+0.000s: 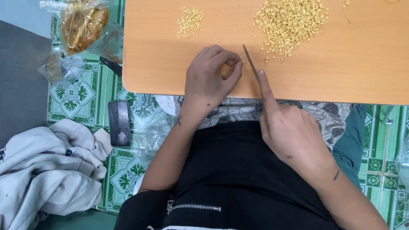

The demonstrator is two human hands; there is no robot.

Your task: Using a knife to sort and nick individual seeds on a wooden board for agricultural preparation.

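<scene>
On the wooden board, the left hand pinches a tiny seed in its closed fingers beside the thin knife gripped by the right hand, with a big seed pile just beyond and a tied clear bag of orange-brown food on the floor mat.

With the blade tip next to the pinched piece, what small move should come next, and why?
Probably press the knife tip down into the small piece pinched by the left hand at the board's near edge. The right hand already guides the blade with its index finger along it, aimed at that pinch; a large pile and a small pile lie beyond.
</scene>
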